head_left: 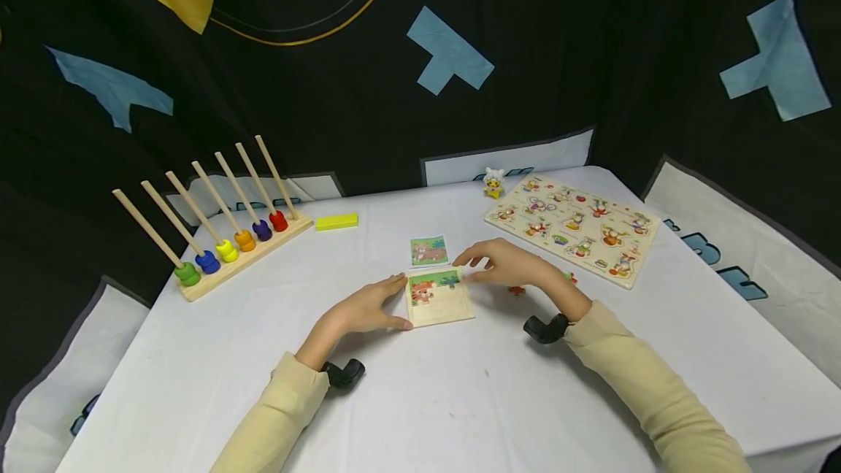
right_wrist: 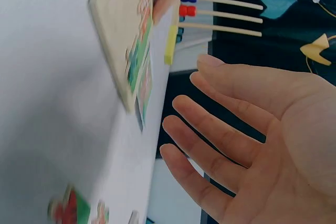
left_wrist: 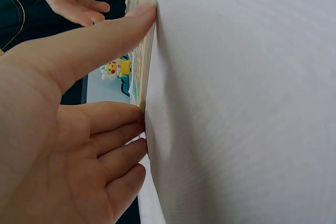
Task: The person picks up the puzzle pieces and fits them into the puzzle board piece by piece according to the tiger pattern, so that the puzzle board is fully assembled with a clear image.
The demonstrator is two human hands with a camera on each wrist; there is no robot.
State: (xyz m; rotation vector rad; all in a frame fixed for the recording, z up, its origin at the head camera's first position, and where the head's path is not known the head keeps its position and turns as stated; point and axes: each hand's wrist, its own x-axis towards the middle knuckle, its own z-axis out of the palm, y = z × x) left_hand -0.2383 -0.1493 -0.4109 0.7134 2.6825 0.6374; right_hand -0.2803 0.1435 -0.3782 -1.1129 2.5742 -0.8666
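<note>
A small wooden puzzle board lies on the white table, with colourful pieces along its top and left and bare wood elsewhere. My left hand touches its left side: the thumb rests at the near corner, the fingertips at the far one. In the left wrist view, that thumb and the fingers lie spread along the board's edge. Over the upper right corner hovers my right hand, fingers loosely bent and nothing between them. Behind the board is a picture card. A loose red puzzle piece lies beneath the right wrist.
Another loose piece lies beside the right forearm. A large peg puzzle and a small yellow figure are at back right. At left stand a peg rack with coloured beads and a yellow block.
</note>
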